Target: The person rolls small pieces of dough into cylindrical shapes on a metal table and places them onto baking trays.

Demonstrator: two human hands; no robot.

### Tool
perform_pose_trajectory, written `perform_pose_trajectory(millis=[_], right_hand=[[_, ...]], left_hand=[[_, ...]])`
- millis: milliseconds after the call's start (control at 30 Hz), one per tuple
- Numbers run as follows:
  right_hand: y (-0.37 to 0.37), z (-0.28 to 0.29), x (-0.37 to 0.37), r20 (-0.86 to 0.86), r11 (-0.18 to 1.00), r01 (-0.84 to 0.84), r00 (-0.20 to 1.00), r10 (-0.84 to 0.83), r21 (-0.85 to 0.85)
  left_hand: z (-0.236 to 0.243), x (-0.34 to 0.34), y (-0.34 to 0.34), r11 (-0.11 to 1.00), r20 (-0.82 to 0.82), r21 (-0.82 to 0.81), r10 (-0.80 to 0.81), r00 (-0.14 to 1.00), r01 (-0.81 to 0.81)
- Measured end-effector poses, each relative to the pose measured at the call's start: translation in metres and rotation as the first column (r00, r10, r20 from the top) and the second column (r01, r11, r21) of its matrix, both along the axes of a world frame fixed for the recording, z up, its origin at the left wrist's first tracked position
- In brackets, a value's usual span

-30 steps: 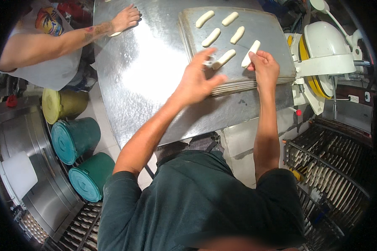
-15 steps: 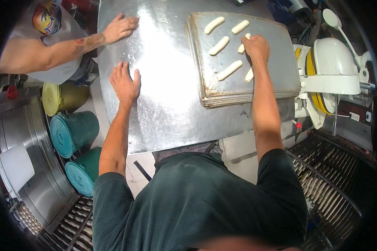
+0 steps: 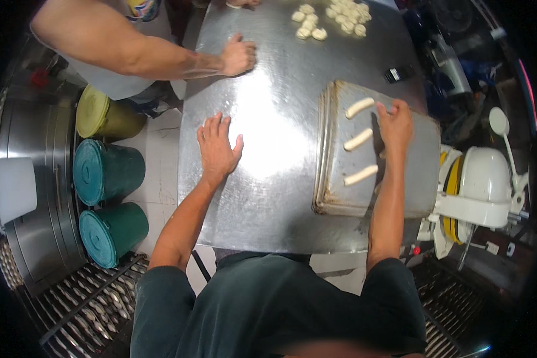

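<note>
My left hand (image 3: 219, 146) lies on the steel table (image 3: 268, 209), palm down with its fingers spread. Over the far part of a stack of baking trays (image 3: 334, 206), my right hand (image 3: 395, 125) has its fingers curled down around a dough stick that they mostly hide. Left of it on the top tray lie three pale dough sticks, a far one (image 3: 360, 108), a middle one (image 3: 358, 139) and a near one (image 3: 361, 175). My right forearm covers most of two more, whose ends just show beside it.
Across the table, a co-worker's closed hand (image 3: 238, 56) rests on the steel. Small dough balls (image 3: 349, 15) lie in clusters at the far edge, with a dark object (image 3: 398, 74) nearer. A white machine (image 3: 483, 179) stands right; lidded teal bins (image 3: 107, 173) stand left.
The view has shifted, bringing the far dough balls into sight. My right hand has moved from the middle dough stick of the right row to the far one. The co-worker's flat hand has closed.
</note>
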State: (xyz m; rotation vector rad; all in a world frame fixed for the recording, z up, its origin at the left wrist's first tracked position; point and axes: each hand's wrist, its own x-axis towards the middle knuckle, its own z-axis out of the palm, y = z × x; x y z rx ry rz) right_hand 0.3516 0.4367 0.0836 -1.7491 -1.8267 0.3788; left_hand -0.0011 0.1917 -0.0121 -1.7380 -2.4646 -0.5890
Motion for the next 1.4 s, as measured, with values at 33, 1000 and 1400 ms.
perform_pose_trajectory(millis=[33, 1000, 1400], right_hand=[[0.014, -0.003, -0.03, -0.101, 0.993, -0.11, 0.988, 0.113, 0.039], [-0.133, -0.053, -0.201, -0.124, 0.806, -0.592, 0.802, 0.585, -0.027], [-0.308, -0.056, -0.085, 0.153, 0.769, -0.626, 0.753, 0.64, -0.129]], left_hand=[[0.003, -0.002, -0.002, 1.0, 0.006, -0.009, 0.002, 1.0, -0.002], [0.004, 0.014, 0.046, 0.804, 0.308, 0.439, -0.555, 0.773, 0.402], [0.04, -0.053, -0.185, 0.866, 0.426, -0.092, -0.411, 0.806, 0.491]])
